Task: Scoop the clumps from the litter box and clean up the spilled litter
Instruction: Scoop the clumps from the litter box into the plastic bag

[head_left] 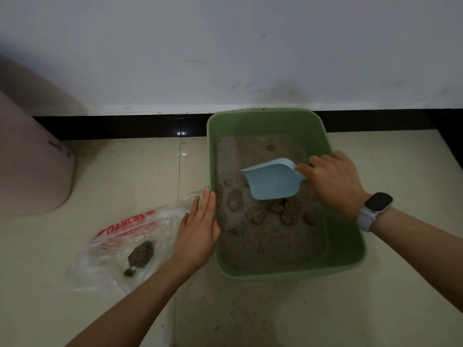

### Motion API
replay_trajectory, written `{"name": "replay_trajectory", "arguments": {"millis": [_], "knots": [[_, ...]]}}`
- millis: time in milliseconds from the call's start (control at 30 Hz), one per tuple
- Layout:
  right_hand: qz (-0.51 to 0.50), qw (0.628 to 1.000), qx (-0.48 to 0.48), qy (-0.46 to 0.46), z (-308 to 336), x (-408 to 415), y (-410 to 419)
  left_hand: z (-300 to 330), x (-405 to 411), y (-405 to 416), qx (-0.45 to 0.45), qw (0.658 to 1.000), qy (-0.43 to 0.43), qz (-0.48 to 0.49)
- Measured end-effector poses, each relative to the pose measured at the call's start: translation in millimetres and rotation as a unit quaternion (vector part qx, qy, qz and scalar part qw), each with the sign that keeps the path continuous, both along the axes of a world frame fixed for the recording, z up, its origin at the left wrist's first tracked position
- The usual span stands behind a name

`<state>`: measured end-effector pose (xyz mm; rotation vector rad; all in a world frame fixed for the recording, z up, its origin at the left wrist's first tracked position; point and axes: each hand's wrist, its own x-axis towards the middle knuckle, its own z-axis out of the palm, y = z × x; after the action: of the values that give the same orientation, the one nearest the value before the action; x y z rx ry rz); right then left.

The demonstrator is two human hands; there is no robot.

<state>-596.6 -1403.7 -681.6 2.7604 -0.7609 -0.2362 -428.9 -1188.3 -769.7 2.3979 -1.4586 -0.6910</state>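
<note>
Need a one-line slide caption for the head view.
Right hand holds a blue scoop over clumps in the green litter box; flat left hand rests against its rim beside a plastic bag.

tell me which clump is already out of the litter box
The big dark clump lying in the clear plastic bag on the floor, left of the green litter box. The other clumps sit in the litter by the blue scoop.

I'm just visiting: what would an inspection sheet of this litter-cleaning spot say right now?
Surface: cream tiled floor, specks of litter near the box.
Job's things: green litter box with several brown clumps; blue scoop above them; plastic bag holding a dark clump.
Clutter: pink bin at left.
Hands: left hand flat beside the box; right hand grips the scoop handle, watch on wrist.
Cables: nothing seen.
Surroundings: white wall, black skirting.
</note>
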Motion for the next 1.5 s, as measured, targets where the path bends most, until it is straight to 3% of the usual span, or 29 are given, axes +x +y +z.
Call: {"name": "replay_trajectory", "arguments": {"millis": [333,567,967,1033,1167,1500], "knots": [[-0.100,0.984,0.144,0.028,-21,9,16,-1,0,2,-0.017,1.000,0.008,0.000],[-0.077,0.988,0.131,-0.025,-23,3,18,1,-1,0,-0.019,1.000,0.011,0.006],[-0.189,0.912,0.353,-0.084,-60,-8,14,-3,0,1,-0.026,0.999,0.018,0.008],[-0.214,0.904,0.356,-0.099,-58,-14,5,-2,0,1,-0.029,0.999,0.018,0.007],[-0.228,0.926,0.292,-0.076,-57,-14,-16,-1,-2,2,-0.036,0.999,0.019,0.009],[-0.125,0.943,0.296,-0.083,-61,24,-22,-4,-1,1,-0.049,0.999,0.018,0.004]]}}
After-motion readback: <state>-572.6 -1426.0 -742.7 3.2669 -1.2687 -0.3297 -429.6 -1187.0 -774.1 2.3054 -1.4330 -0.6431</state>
